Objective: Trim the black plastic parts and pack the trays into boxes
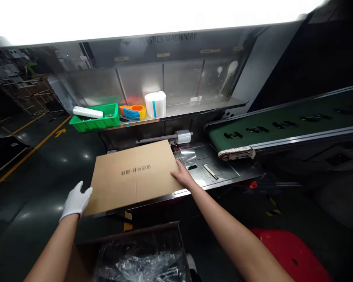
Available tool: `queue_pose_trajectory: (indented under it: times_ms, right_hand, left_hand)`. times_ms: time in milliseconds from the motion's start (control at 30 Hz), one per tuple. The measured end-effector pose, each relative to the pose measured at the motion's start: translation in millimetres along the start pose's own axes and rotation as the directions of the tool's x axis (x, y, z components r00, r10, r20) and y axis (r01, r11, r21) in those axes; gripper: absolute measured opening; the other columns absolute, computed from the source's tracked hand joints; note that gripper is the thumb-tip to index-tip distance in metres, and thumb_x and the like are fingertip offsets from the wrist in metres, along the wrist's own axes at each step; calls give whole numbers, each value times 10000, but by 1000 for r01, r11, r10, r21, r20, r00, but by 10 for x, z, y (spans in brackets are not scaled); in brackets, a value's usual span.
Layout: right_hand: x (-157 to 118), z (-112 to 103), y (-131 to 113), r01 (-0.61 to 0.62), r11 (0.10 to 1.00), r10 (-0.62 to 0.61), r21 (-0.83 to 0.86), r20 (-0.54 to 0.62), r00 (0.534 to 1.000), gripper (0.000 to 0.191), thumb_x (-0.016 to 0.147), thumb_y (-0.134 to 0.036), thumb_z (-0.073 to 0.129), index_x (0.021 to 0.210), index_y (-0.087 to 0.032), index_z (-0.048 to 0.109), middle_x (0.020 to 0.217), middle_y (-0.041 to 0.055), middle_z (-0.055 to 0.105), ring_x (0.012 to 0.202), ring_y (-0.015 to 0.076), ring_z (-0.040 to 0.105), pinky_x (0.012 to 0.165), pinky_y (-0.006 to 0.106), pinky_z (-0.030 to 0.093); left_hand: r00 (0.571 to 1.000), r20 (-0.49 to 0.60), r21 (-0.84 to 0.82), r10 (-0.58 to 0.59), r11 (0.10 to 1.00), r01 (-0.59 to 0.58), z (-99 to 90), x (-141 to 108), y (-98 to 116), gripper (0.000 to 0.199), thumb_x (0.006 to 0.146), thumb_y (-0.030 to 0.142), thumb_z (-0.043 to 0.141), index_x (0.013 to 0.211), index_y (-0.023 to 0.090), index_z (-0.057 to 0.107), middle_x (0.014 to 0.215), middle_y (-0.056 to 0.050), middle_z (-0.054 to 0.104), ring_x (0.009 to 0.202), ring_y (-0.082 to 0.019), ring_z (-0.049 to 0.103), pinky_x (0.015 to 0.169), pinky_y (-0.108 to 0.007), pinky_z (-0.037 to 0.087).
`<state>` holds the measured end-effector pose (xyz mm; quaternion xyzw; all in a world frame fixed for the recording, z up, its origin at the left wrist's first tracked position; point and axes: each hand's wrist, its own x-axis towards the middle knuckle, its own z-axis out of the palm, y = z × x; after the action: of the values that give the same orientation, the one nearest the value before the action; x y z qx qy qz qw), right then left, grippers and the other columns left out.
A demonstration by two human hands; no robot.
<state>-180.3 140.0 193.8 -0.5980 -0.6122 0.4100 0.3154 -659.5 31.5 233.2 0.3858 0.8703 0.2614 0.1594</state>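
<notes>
Now flat carton [135,174] lies between both grips.

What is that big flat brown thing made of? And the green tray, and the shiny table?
The flat brown sheet looks like cardboard: matte tan, with a fold line and printed characters. The green tray seems to be plastic: bright, even colour, smooth moulded rim. The table looks like bare metal, probably steel: grey and reflecting the lights. The left hand wears a white glove, likely fabric.
</notes>
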Motion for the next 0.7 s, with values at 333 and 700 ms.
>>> queue_pose_trajectory:
  times_ms: [333,700]
  right_hand:
    - [611,64,-110,-29,986,23,-162,-40,999,632,932,-278,525,1514,-58,414,1455,259,558,1319,320,565,1151,479,421]
    - [-2913,1468,-313,132,969,-245,207,863,442,274,994,-433,592,876,-201,677,822,2,711,746,149,609,681,262,403]
  left_hand:
    - [985,93,-966,-148,226,125,345,-2138,377,354,928,304,666,1224,113,702,1342,-187,698,1228,-302,692,1125,-447,533]
    - [783,385,-917,-489,-110,382,609,-3088,-307,489,1098,397,291,1145,108,683,1307,-185,711,1126,-249,736,975,-364,592]
